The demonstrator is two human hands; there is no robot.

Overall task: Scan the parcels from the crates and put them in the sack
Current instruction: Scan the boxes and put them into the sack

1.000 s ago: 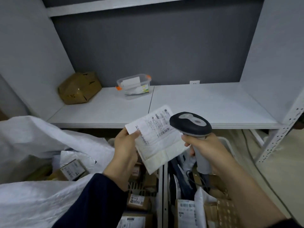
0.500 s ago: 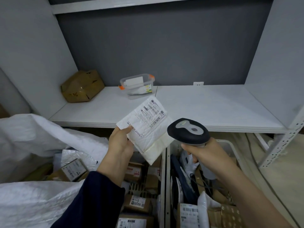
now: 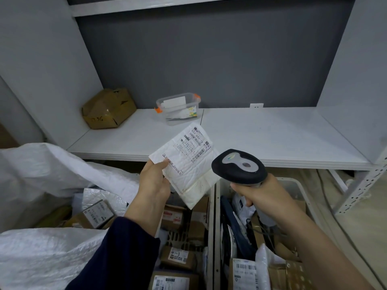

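Parcel: a flat white padded mailer [image 3: 188, 164], rectangular and crinkled, with a printed label and barcodes on its upper face. It is held tilted in the air above the left crate, in front of the shelf edge.
Scanner: a handheld scanner [image 3: 238, 166] with a rounded matt black head and a smooth grey top panel. It sits just right of the parcel; whether they touch cannot be told.
Sack: a white woven sack [image 3: 41, 254] with a coarse, rumpled surface, lying open at the left. A small brown labelled box [image 3: 97, 213] and a silvery bubble-wrap packet lie inside.
Left crate: a pale plastic crate [image 3: 210, 227] holding brown cardboard boxes [image 3: 178, 258] with white labels.
Right crate: a pale plastic crate with a rounded rim [image 3: 297, 183], holding dark blue and white poly bags, cardboard boxes and a barcode label.
Shelf: a smooth white shelf board [image 3: 272, 139]. On it stand a dented cardboard box [image 3: 109, 108] and a clear plastic tub [image 3: 178, 106] with orange clips and papers inside.
Left hand: the left hand [image 3: 154, 181] pinches the parcel at its left corner, thumb on top and fingers hidden beneath.
Right hand: the right hand [image 3: 261, 191] grips the scanner's handle, fingers curled round it below the head.
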